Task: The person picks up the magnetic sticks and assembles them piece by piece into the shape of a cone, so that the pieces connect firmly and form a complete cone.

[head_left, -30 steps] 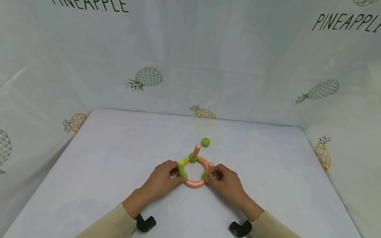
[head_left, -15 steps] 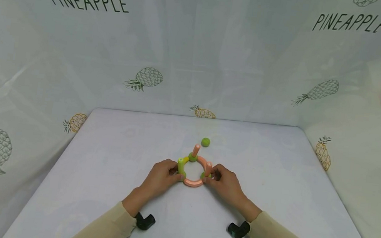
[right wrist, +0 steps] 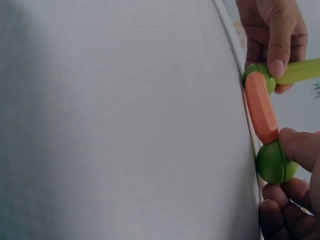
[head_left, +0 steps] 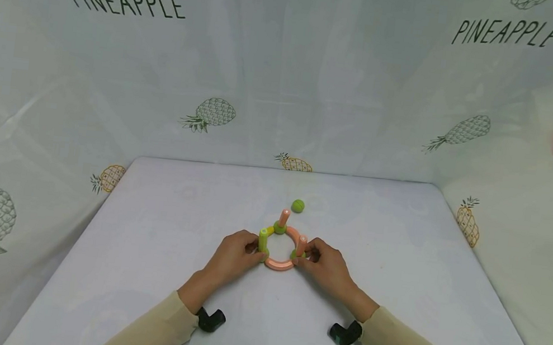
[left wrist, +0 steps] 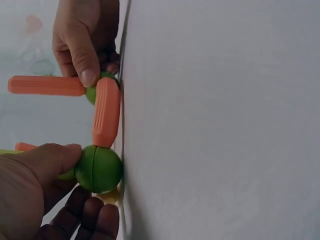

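A toy ring of curved rods joined by green balls lies on the table in the head view. My left hand (head_left: 233, 253) pinches the left green ball (left wrist: 100, 170) between thumb and fingers; a yellow-green rod (head_left: 263, 240) stands up from it. On the other side my right hand (head_left: 331, 267) pinches the right green ball (right wrist: 272, 164), which carries an upright orange rod (head_left: 301, 245). A curved orange rod (head_left: 279, 265) links these two balls at the front. At the back, another green ball (head_left: 279, 228) holds an orange rod (head_left: 284, 217), with a yellow curved rod (head_left: 271, 231) beside it.
A loose green ball (head_left: 298, 205) lies behind the ring on the white table (head_left: 193, 197). Pineapple-printed sheeting (head_left: 276, 82) hangs beyond the table's far edge and along its sides. A black wrist device (head_left: 211, 320) is worn at each sleeve cuff.
The yellow-green rod has gone from leaning left to nearly upright. My right hand and its ball have shifted slightly left. Both hands keep their hold, and the loose ball has stayed put.
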A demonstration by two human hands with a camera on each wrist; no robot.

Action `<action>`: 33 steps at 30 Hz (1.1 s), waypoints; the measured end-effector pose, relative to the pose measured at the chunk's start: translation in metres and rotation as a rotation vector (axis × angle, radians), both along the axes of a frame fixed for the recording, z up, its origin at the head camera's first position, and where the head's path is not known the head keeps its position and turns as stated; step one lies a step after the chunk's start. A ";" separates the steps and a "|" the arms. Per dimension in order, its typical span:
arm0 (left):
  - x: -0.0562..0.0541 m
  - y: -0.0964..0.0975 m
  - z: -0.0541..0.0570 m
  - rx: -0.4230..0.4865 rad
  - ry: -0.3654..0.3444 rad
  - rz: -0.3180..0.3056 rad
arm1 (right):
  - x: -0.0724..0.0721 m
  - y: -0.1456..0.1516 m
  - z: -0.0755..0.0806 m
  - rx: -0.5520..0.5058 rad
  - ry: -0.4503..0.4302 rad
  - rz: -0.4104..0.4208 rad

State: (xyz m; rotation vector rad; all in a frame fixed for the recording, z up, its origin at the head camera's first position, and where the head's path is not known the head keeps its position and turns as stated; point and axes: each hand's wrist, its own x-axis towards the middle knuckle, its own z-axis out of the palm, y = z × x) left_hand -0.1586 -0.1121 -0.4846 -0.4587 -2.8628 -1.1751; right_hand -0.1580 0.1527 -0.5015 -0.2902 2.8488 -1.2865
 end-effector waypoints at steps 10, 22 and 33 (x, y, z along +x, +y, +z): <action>-0.003 -0.002 -0.015 0.096 -0.032 -0.028 | -0.001 -0.001 -0.002 0.012 -0.005 -0.005; -0.006 0.000 -0.010 0.066 -0.030 -0.035 | -0.004 0.019 0.005 -0.012 -0.054 0.169; -0.005 0.001 -0.008 0.089 -0.074 -0.012 | -0.022 0.028 0.011 -0.018 -0.063 0.053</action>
